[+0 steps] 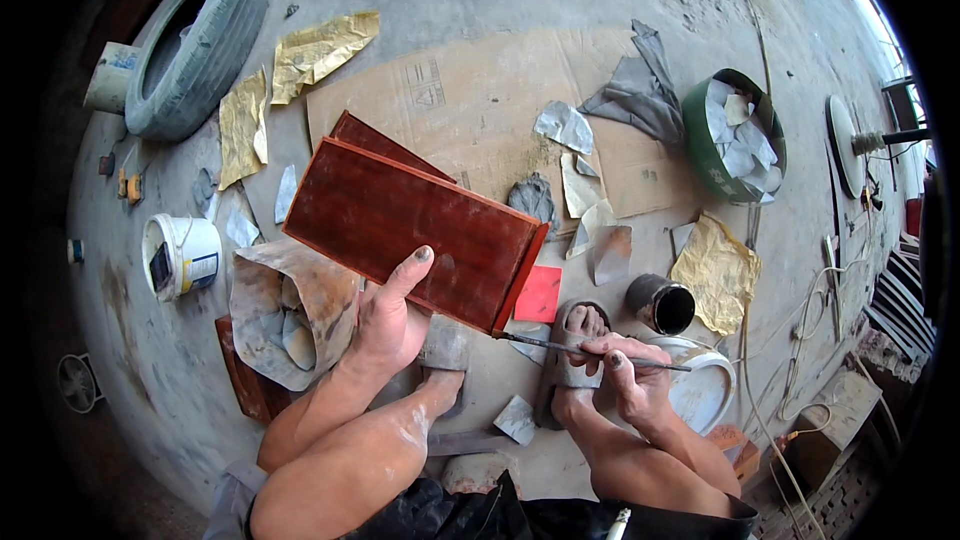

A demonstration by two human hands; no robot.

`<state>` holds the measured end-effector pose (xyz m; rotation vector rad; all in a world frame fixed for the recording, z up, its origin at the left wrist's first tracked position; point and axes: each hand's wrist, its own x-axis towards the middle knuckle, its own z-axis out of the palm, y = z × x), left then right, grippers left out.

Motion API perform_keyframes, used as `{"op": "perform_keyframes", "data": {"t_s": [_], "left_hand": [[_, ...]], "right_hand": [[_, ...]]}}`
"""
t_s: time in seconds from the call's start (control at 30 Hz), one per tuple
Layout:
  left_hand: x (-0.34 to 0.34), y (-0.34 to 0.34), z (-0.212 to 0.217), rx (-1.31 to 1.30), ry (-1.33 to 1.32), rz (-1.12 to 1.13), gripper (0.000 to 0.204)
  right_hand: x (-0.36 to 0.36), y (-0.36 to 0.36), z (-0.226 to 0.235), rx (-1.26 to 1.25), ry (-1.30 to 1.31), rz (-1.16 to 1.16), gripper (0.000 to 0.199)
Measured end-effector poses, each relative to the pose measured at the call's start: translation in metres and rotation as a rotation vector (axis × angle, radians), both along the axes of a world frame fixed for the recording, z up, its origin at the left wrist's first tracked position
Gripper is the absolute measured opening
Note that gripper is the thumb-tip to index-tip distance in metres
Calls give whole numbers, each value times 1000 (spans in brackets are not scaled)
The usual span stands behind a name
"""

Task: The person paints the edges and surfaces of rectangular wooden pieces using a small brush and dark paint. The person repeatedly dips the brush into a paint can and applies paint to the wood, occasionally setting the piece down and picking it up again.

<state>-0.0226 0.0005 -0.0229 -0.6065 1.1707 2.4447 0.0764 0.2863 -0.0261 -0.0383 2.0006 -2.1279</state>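
Left hand (391,325) grips the wooden piece (410,225), right hand (636,380) a brush (548,344), apparently for corner touch-up; the next stroke likely wants steadiness.

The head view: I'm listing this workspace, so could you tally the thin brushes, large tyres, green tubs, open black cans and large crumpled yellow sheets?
Thin brush, held in the right hand: 1
Large tyre: 1
Green tub: 1
Open black can: 1
Large crumpled yellow sheets: 3
Total: 7
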Motion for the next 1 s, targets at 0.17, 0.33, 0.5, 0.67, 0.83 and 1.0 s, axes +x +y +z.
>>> {"op": "perform_keyframes", "data": {"t_s": [0.17, 0.33, 0.5, 0.67, 0.83, 1.0], "left_hand": [[2, 1, 2, 9, 4, -21, 44], [5, -2, -3, -18, 12, -27, 45], [5, 2, 1, -12, 23, -65, 49], [5, -1, -1, -18, 60, -84, 51], [6, 0, -2, 27, 65, -64, 53], [11, -10, -14, 23, 22, -105, 51]], "right_hand": [[1, -3, -5, -83, -57, -162, 28], [-7, -1, -9, -74, -35, -261, 31], [-18, 4, -9, -160, -77, -370, 35], [-24, 10, -9, -274, -95, -487, 37], [-16, 17, -13, -345, -131, -459, 37], [-20, 14, -11, -340, -138, -528, 35]]}}
